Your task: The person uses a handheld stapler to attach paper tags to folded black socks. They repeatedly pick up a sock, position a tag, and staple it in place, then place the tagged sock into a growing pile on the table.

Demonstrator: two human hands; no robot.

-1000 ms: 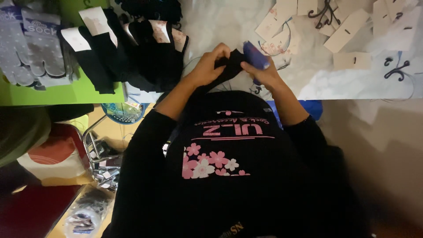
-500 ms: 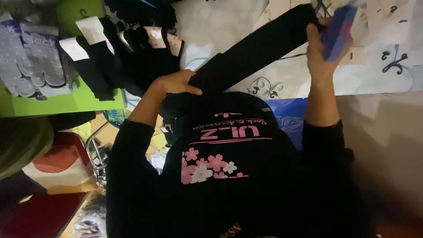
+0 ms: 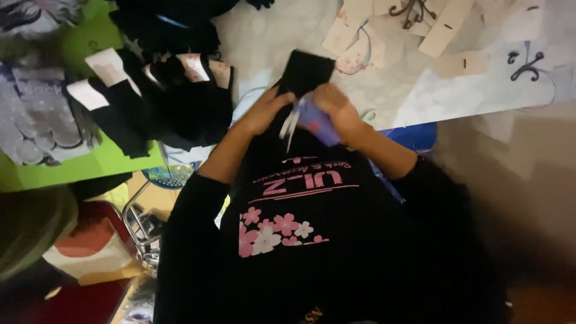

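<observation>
Black folded sock [image 3: 306, 71], held upright over the near edge of the bench [image 3: 420, 96], head view. Left hand [image 3: 264, 111] closed on its lower left side; right hand [image 3: 336, 108] curled around a blue-and-white tagging tool [image 3: 312, 123] pressed just below the sock. Pile of tagged black socks [image 3: 174, 96] to the left; loose card labels [image 3: 444, 27] scattered far right. Risk, as judged: with the grip so close to the tool tip, a slip could nick the left fingers or snag the knit.
</observation>
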